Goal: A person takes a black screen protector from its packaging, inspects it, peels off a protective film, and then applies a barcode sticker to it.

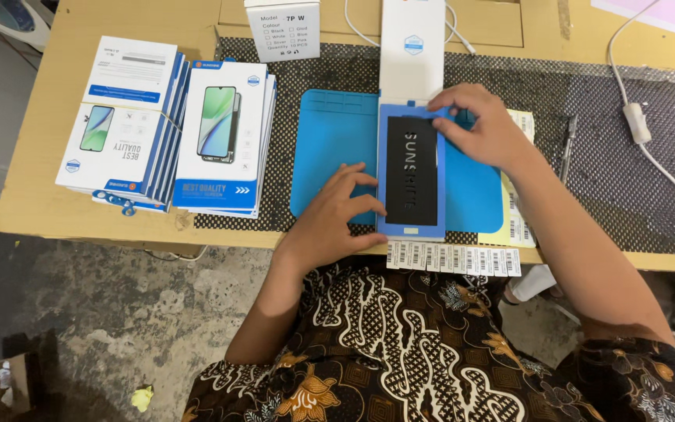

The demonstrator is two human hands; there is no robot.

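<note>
A black phone screen panel (411, 169) is seen lying flat in an open blue box tray (411, 227), with its long axis running from the near worktop edge away toward the far side; which end is the top cannot be told. The white box lid (412, 47) is folded back beyond the tray. The tray is set on a blue mat (330, 148), which is spread on a black mesh sheet (619, 156) over the wooden worktop (56, 141). The left hand (333, 215) is laid open with fingers spread, its fingertips touching the panel's left edge. The right hand (482, 125) is placed loosely curled over the panel's far right corner, nothing gripped. Two stacks of white and blue boxes (173, 129) are stood to the left, well apart. Barcode label strips (455, 258) are laid along the near edge, just beside the tray.
</note>
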